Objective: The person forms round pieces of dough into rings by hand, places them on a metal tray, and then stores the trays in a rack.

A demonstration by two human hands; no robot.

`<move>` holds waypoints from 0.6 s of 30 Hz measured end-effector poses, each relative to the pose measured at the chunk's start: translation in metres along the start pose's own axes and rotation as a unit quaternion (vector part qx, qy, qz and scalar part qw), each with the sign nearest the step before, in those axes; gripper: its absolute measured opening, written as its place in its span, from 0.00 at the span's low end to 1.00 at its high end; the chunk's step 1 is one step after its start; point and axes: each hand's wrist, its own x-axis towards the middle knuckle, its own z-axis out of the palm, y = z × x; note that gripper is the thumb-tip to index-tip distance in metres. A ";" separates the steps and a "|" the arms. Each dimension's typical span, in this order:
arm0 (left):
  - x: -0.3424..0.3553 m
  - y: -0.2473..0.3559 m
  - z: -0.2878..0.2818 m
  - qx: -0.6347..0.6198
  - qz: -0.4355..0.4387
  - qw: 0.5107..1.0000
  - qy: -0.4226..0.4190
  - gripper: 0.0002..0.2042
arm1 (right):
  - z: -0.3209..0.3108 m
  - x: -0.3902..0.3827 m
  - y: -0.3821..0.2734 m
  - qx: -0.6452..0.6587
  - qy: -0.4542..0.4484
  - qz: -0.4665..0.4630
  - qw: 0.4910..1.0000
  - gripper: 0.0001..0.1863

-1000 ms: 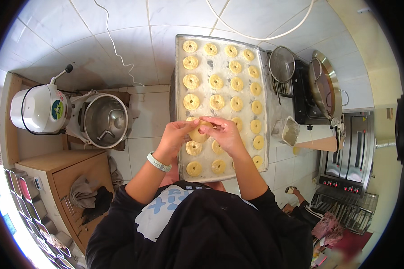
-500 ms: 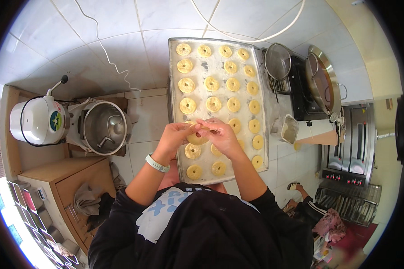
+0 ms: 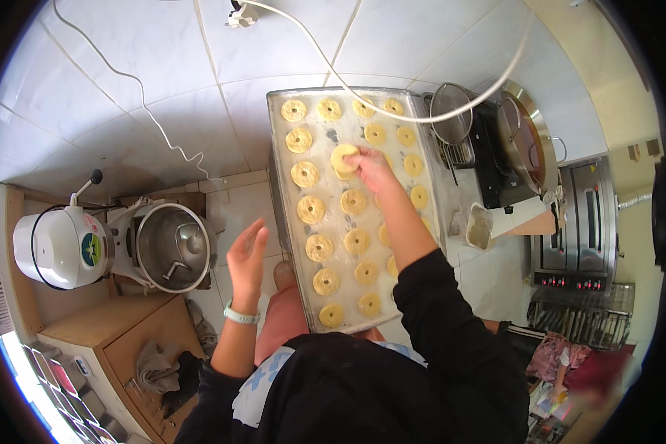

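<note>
A long floured metal tray (image 3: 285, 222) carries several rows of pale yellow dough rings. My right hand (image 3: 368, 169) reaches over the tray's middle and grips one dough ring (image 3: 343, 158) at its fingertips, just above the floured surface. My left hand (image 3: 246, 255) hangs open in the air to the left of the tray, fingers apart, holding nothing, with a light band on its wrist. My dark sleeves fill the lower middle of the view.
A white stand mixer (image 3: 59, 248) with a steel bowl (image 3: 172, 248) sits on a wooden cabinet at the left. At the right are a wire strainer (image 3: 450, 124), a round fryer pan (image 3: 525, 140), a small cup (image 3: 479, 226) and an oven (image 3: 581, 222). White cables cross the tiled floor.
Both hands were together over the tray's near rows. Now my right hand has carried a dough ring farther up the tray, and my left hand has pulled off to the left, open.
</note>
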 end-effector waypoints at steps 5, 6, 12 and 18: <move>-0.015 -0.034 -0.033 0.005 -0.065 0.997 0.044 0.17 | 0.005 0.073 -0.017 -0.301 0.046 -0.111 0.946 0.16; -0.022 -0.037 -0.035 0.011 -0.085 0.995 0.045 0.16 | 0.007 0.077 -0.019 -0.299 0.045 -0.109 0.947 0.16; -0.032 -0.043 -0.026 0.018 -0.093 0.995 0.022 0.15 | -0.051 0.062 -0.035 -0.401 0.148 -0.313 0.848 0.15; -0.071 -0.068 -0.039 0.164 -0.127 0.978 -0.040 0.15 | -0.144 -0.091 -0.056 -0.448 0.235 -0.424 0.751 0.11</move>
